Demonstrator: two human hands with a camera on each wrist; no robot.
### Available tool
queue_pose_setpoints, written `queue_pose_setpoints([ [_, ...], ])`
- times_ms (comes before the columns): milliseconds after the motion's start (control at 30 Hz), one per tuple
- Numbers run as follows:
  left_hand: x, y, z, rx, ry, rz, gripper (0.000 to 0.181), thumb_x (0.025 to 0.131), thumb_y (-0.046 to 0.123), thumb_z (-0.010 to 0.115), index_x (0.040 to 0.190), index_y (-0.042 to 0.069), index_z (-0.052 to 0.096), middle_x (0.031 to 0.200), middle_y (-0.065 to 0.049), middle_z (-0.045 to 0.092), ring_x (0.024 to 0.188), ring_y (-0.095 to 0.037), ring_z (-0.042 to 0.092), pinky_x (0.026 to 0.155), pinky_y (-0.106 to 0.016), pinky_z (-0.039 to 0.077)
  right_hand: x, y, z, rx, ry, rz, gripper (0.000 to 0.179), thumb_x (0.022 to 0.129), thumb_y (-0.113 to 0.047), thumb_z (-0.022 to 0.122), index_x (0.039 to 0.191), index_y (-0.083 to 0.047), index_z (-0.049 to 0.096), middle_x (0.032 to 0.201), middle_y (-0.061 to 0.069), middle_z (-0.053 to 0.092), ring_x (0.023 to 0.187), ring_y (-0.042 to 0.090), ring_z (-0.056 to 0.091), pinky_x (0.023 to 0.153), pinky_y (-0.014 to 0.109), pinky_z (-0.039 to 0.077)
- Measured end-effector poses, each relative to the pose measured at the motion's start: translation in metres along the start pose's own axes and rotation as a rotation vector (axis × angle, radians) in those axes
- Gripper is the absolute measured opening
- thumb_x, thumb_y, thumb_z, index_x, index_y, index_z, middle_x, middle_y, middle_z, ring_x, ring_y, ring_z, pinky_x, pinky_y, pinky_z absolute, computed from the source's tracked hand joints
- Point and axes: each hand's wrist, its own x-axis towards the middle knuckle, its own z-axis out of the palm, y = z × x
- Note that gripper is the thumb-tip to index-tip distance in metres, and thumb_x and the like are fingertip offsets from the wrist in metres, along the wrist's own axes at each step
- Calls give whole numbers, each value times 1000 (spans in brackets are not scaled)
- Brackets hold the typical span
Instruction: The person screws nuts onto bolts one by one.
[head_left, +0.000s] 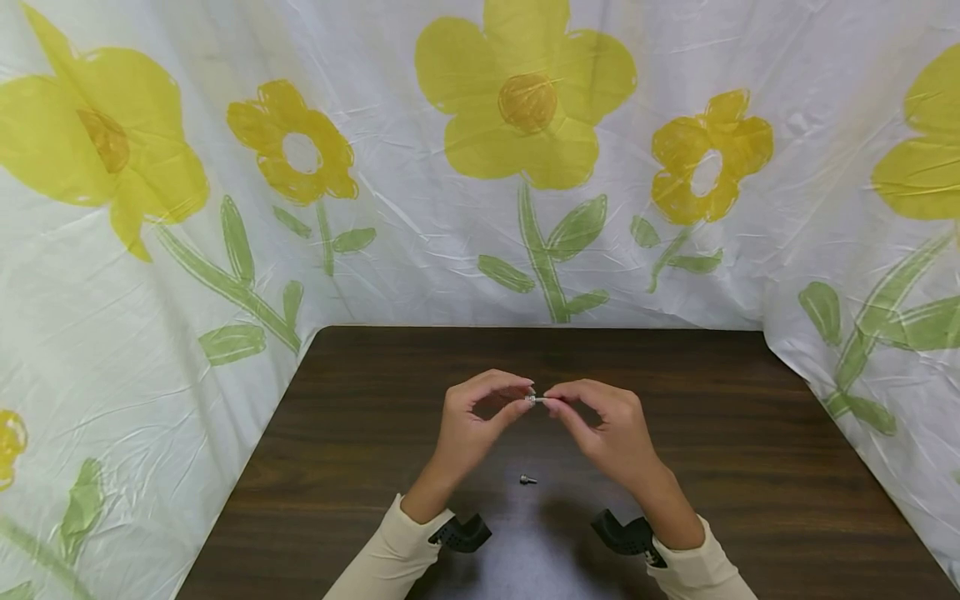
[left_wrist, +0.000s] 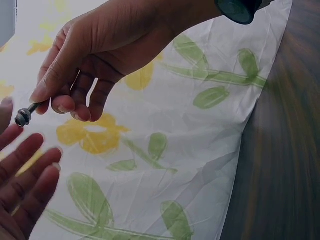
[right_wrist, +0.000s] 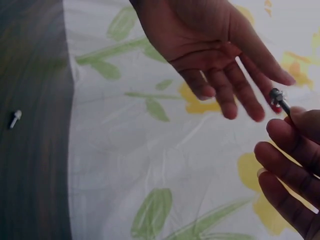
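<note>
Over the table, my right hand [head_left: 617, 425] pinches the shaft of a small metal bolt [right_wrist: 282, 104] between thumb and index finger. The bolt points its head end towards my left hand [head_left: 468, 423], and ring-like parts sit round it there. Left thumb and index finger lie to either side of that end, fairly straight, with a gap showing at the thumb in the right wrist view. The other left fingers [right_wrist: 227, 97] are spread apart. A second small bolt [head_left: 528, 480] lies on the table below the hands, nearer to me.
The dark wood table [head_left: 337, 467] has its far edge against a white cloth [head_left: 390, 275] printed with yellow flowers. More of this cloth hangs along both sides. A black wrist camera [head_left: 463, 533] sits on each wrist, below the cream sleeves [head_left: 390, 550].
</note>
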Motion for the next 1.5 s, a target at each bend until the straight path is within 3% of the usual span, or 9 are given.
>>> queue_pose_setpoints([
  [100,5,10,0,-5,-5,65,31,72,-20,79,98,-6,71,92,-17,71,84,-22,71,62,-35,60,-1,0,-1,-3,1,8,23,99,-25,68,96,-4,74,82,3,73,69,13,69,69,18,56],
  [233,7,12,1,-18,-17,115,29,71,-22,80,94,-6,72,90,-17,70,83,-23,69,60,-38,60,-1,-1,-1,2,5,7,16,98,-19,71,96,-4,74,82,4,73,69,14,69,69,19,56],
  [367,2,-4,2,-12,-18,115,27,73,-19,81,95,-5,73,91,-15,71,83,-21,69,61,-37,60,-2,-1,-2,8,7,6,7,93,-9,75,96,-4,74,82,4,73,69,14,69,70,19,56],
  [533,-2,-13,3,9,-7,109,28,73,-17,81,95,-3,74,91,-14,72,83,-20,69,61,-36,59,-3,-1,-2,13,9,5,10,88,-1,77,97,-3,74,83,5,73,69,15,69,70,19,56],
  [767,-3,-18,3,20,7,121,26,74,-16,81,96,-2,77,90,-12,74,80,-20,71,67,-29,59,-3,0,-3,-1,-14,23,13,97,-17,71,97,-4,75,84,4,74,70,14,70,69,19,56],
  [867,-3,-22,0,25,2,109,22,77,-11,82,97,-2,78,91,-9,74,82,-20,71,70,-29,60,-2,1,-3,-20,-42,57,8,91,-8,76,98,-6,75,87,4,75,73,15,71,70,19,56],
  [967,-2,-26,-2,30,-7,86,18,79,-7,82,96,-3,79,91,-8,73,82,-19,70,70,-29,59,-2,3,-3,-47,-76,91,20,83,3,80,99,-7,76,89,2,75,75,14,71,69,21,56],
  [1300,-11,-50,-9,66,-121,-28,17,78,-8,81,94,-2,80,89,-11,76,82,-21,73,73,-29,60,-7,23,-2,-229,-237,94,16,80,-6,85,93,-12,77,86,-5,75,71,5,66,60,26,54],
  [1500,-13,-62,-11,141,-225,-16,16,81,-4,81,95,2,80,90,-8,76,80,-17,73,69,-24,59,-14,35,0,-315,-331,65,15,79,-10,87,89,-13,77,84,-3,75,68,6,66,59,24,53],
])
